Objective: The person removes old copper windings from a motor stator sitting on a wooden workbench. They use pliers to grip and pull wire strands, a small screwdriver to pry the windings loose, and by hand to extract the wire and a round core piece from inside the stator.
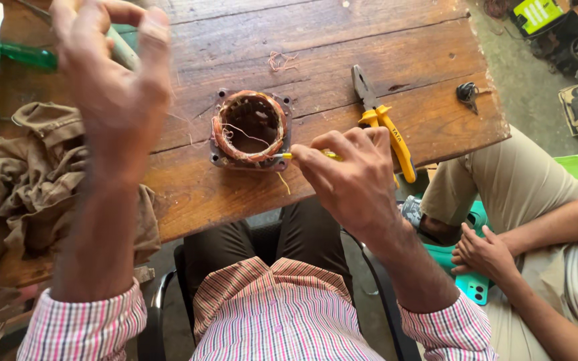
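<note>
right hand [352,177] pinched on yellow tool [309,155] at motor stator [250,128] | left hand [112,80] raised, fingers loosely apart, perhaps pulling thread

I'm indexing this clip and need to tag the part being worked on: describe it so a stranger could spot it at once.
On the wooden table, look near its front edge, just left of the yellow-handled pliers. There sits a small motor stator: a dark square metal frame with a round hollow ringed by copper-coloured windings. The right hand pokes a thin yellow tool at its rim; nothing else there is ring-shaped.
</note>
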Motion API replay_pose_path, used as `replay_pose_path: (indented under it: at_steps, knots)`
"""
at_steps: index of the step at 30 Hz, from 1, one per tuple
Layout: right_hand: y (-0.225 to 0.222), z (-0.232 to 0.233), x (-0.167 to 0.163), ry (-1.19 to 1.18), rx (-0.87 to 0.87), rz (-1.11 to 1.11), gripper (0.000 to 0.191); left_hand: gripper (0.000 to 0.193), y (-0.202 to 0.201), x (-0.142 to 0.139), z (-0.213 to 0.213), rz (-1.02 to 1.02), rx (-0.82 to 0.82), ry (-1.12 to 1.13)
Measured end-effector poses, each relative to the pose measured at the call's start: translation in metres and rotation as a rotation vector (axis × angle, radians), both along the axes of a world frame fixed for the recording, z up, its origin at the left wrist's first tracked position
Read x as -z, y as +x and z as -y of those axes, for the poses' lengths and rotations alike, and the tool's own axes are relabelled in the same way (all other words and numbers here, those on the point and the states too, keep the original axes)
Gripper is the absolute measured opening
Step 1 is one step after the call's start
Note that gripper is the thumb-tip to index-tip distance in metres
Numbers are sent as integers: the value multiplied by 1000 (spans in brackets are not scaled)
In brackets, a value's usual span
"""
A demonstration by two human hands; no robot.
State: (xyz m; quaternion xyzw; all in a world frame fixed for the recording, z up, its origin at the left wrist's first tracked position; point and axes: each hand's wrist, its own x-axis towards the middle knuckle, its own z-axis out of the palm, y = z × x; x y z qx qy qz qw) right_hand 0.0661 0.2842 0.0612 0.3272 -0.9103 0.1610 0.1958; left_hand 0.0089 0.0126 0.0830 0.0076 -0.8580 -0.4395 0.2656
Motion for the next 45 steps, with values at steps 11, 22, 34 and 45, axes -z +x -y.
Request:
replay_pose_path:
  at_steps: [11, 22, 34, 45]
  knots:
    - [-19, 15, 10, 83, -106, -8, 38, 51, -38, 80, -60, 1, 312, -428]
    - [24, 9, 4, 18, -237, 281, 42, 65, -37, 83, -61, 100, 227, -476]
    - [-12, 18, -4, 30, -1, 20, 29, 58, -34, 82, -61, 33, 210, -447]
    - [18, 3, 2, -39, -218, 277, 29, 53, -32, 74, -59, -31, 203, -340]
